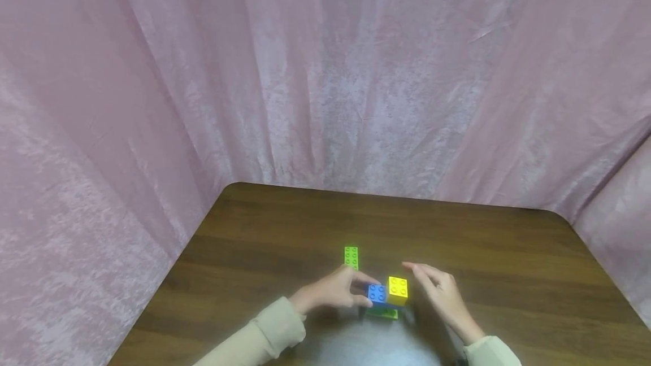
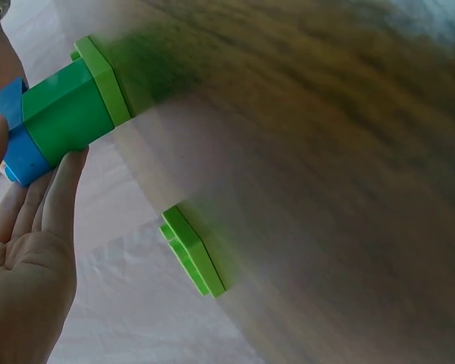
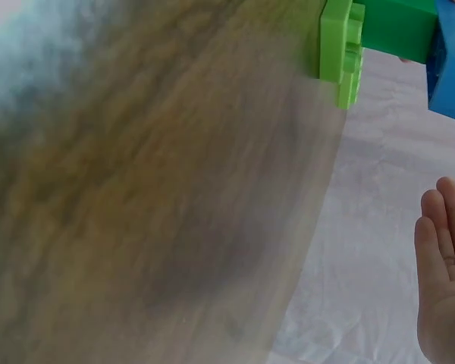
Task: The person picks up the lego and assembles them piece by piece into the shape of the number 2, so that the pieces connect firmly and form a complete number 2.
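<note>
A small stack of toy building bricks stands on the table. At its base lies a light green plate (image 2: 102, 80) under a dark green brick (image 2: 68, 102). Above that is a blue brick (image 1: 376, 293), with a yellow brick (image 1: 398, 291) on top toward the right. My left hand (image 1: 337, 288) holds the blue brick from the left between thumb and fingers, the fingers also reaching the dark green brick. To the right of the stack, my right hand (image 1: 441, 292) is apart from the bricks, its fingers extended and holding nothing.
A second light green plate (image 1: 351, 257) lies on the brown wooden table (image 1: 285, 225) beyond my left hand, partly hidden by it. Pink curtains (image 1: 325, 72) hang behind the table and along its sides.
</note>
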Motion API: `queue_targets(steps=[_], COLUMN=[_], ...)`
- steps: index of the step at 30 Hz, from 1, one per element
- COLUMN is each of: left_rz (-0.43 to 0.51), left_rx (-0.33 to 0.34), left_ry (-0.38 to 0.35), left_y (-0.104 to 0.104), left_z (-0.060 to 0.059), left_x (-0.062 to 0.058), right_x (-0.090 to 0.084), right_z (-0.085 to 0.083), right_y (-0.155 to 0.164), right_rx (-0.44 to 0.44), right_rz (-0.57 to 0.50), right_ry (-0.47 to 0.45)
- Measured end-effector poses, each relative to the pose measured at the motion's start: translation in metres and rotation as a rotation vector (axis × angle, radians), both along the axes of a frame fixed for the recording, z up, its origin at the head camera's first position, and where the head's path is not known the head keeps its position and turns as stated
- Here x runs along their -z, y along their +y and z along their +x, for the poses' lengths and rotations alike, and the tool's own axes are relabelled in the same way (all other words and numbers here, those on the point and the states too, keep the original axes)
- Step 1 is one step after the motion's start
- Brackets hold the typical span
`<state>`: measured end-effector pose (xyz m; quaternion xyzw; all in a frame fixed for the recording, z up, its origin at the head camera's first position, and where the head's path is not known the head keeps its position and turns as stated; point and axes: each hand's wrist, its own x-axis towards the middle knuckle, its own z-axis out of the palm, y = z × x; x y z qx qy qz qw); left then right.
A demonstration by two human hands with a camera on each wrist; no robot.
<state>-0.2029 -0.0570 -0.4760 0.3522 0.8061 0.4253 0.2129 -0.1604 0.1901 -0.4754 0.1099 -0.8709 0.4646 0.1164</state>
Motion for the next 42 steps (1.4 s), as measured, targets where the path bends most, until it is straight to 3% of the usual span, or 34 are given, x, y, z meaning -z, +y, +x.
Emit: queue_targets(steps=[5,14,22,29,37,42], left_rz=[-0.009,0.004,-0.008,-0.031,-0.045,-0.060], left_rx=[-0.004,0.014,0.030,0.055,0.048,0.048], left_ry=[0.013,0.033,0.057,0.132,0.121,0.136], left_y=[-0.001,-0.002,-0.007,-0.011,-0.017,-0.020], left_z=[-0.001,0.003,0.009,0.009,0.014,0.018], left_x=[0.000,0.006,0.005,0.001,-0.001,-0.002], right_x=[0.002,0.001,0.006,0.010,0.017,0.016], right_z=[-0.015,-0.037,-0.049,-0.057,-0.057,-0.058], right_y=[-0.004,-0.014,-0.026,-0.039,-0.048,-0.056], right_rx=[-0.011,-0.159,-0.220,-0.252,-0.324,-0.308], right_rz=[0.001,-0.210,-0.213,-0.154,-0.034,0.010], right_ry=[-0.077,-0.334,-0.346,-0.358,-0.256,-0.247])
